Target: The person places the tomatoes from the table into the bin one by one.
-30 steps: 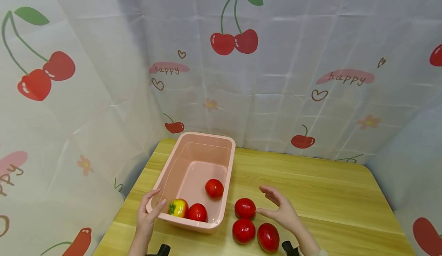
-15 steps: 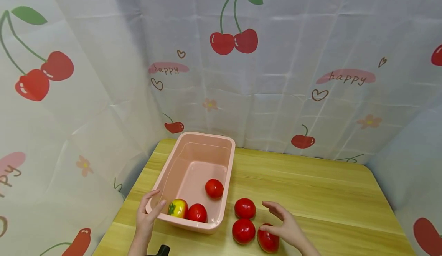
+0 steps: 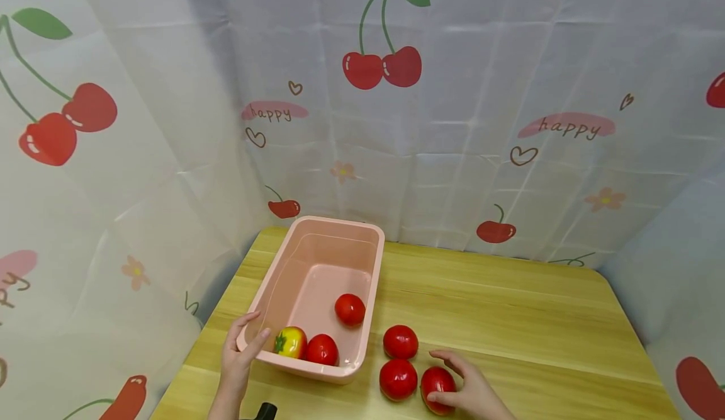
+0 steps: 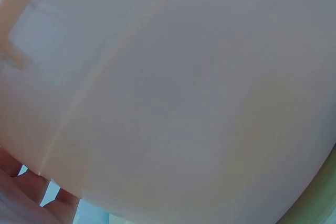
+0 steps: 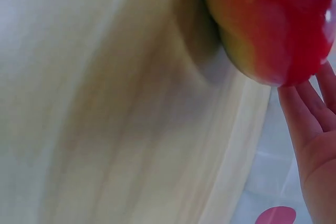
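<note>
The left hand (image 3: 236,358) grips the near-left corner of a pink bin (image 3: 370,294), thumb over the rim; in the left wrist view its fingers (image 4: 34,187) are at the bin wall (image 4: 173,98). Inside lie a yellow-red fruit (image 3: 291,342) and two red ones (image 3: 349,310), (image 3: 322,349). The right hand (image 3: 472,387) is spread around the rightmost red fruit (image 3: 437,385), thumb across its near side, fingers arched beyond it. The right wrist view shows this fruit (image 5: 278,24) close beside the hand (image 5: 317,145); whether all fingertips touch it is hard to tell.
Two more red fruits, one farther back (image 3: 400,342) and one nearer (image 3: 398,380), sit between the bin and the right hand. The wooden table (image 3: 510,306) meets a cherry-print curtain (image 3: 453,155) at its back edge.
My right hand has moved from beside the back red fruit towards me and down around the rightmost one. The left hand keeps its grip on the bin.
</note>
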### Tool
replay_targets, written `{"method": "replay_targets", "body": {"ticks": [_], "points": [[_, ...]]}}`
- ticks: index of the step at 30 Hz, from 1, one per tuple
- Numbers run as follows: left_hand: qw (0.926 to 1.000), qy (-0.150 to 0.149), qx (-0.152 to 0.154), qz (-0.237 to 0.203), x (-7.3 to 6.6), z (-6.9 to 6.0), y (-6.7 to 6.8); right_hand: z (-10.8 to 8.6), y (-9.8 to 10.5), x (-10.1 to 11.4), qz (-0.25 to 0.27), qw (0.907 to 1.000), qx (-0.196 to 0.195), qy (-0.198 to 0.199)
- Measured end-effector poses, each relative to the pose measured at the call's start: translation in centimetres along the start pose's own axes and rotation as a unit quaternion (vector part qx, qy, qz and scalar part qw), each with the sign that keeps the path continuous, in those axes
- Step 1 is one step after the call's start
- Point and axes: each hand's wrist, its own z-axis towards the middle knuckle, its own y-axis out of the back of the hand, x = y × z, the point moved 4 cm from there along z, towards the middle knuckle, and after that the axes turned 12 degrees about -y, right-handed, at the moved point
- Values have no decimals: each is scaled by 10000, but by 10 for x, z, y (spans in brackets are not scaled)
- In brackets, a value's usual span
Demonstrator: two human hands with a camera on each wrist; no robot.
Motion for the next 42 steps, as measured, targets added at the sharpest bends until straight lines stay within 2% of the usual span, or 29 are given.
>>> {"method": "replay_targets", "body": {"ticks": [4,12,20,25,33,42], "points": [[10000,-39,20,-8,0,0,0,-1,-3,-2,31,9999,47,-101],[10000,-82,33,-14,0,0,1,-3,-7,-8,-5,10000,57,42],[10000,-72,30,-6,1,0,1,-1,-10,-12,67,9999,96,-81],[10000,-89,26,-15,1,0,2,0,-7,-6,212,9996,85,-164],[9998,-165,-12,-77,3,0,3,2,1,12,126,9992,-345,161],[9996,-231,-26,-128,1,0,1,4,11,28,90,9982,-540,242]]}}
